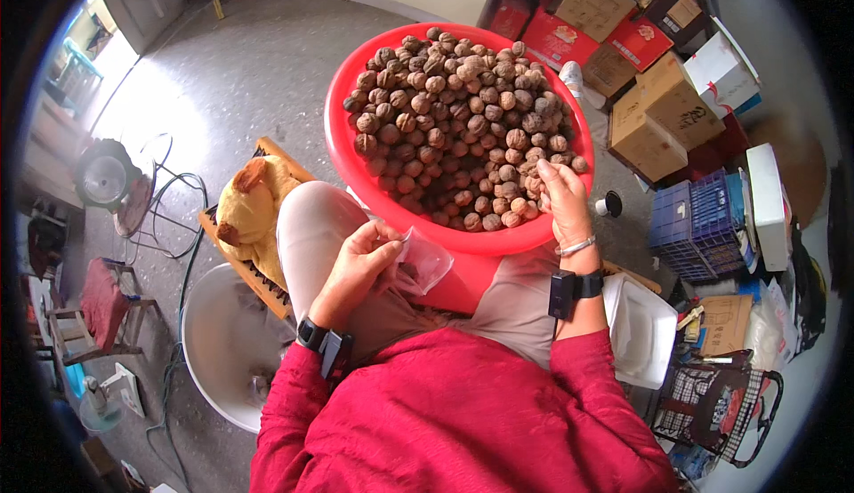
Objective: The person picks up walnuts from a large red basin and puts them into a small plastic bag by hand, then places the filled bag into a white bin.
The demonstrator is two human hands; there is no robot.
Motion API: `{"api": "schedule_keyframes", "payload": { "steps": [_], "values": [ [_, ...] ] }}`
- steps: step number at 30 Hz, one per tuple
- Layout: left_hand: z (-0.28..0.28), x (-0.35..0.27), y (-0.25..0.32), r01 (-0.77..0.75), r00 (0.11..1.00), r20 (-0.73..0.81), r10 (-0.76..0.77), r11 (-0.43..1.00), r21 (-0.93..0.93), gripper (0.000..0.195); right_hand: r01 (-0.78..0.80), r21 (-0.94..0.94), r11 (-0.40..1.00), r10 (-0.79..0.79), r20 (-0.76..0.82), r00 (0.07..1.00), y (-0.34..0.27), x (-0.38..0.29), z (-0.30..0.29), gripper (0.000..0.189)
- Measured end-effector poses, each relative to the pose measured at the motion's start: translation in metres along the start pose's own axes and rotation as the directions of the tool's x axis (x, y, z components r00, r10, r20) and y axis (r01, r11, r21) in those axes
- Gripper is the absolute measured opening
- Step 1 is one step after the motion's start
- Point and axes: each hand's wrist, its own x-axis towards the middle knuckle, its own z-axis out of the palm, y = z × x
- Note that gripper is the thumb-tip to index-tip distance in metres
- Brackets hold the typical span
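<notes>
A large red plastic basin [337, 134] heaped with walnuts [460, 113] stands before me, between and beyond my knees. My left hand [363, 259] pinches the edge of a small clear plastic bag [427, 263] below the basin's near rim; something dark shows in the bag, too unclear to name. At the basin's right inner side is my right hand [566, 203], thumb and fingertips together against the walnuts. Whether it holds one of them is hidden by the fingers.
A white tub [200, 346] with clear bags inside stands at lower left, near a yellow plush toy [250, 209]. On the right are a white plastic container [644, 333], cardboard boxes [667, 119] and a blue crate [694, 226]. Cables [193, 253] lie on the floor at left.
</notes>
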Motion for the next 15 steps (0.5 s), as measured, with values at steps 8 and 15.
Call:
{"api": "schedule_keyframes", "payload": {
  "steps": [8,15],
  "values": [
    [0.002,-0.001,0.002,-0.025,1.000,-0.010,0.025,0.999,0.021,0.012,0.070,-0.025,0.997,-0.055,0.370,0.928,-0.017,-0.054,0.041,0.030],
    [0.002,-0.002,0.003,0.006,1.000,-0.007,-0.006,1.000,0.017,0.012,0.329,-0.166,0.930,-0.149,0.647,0.748,-0.018,-0.075,0.073,0.051]
  ]
}}
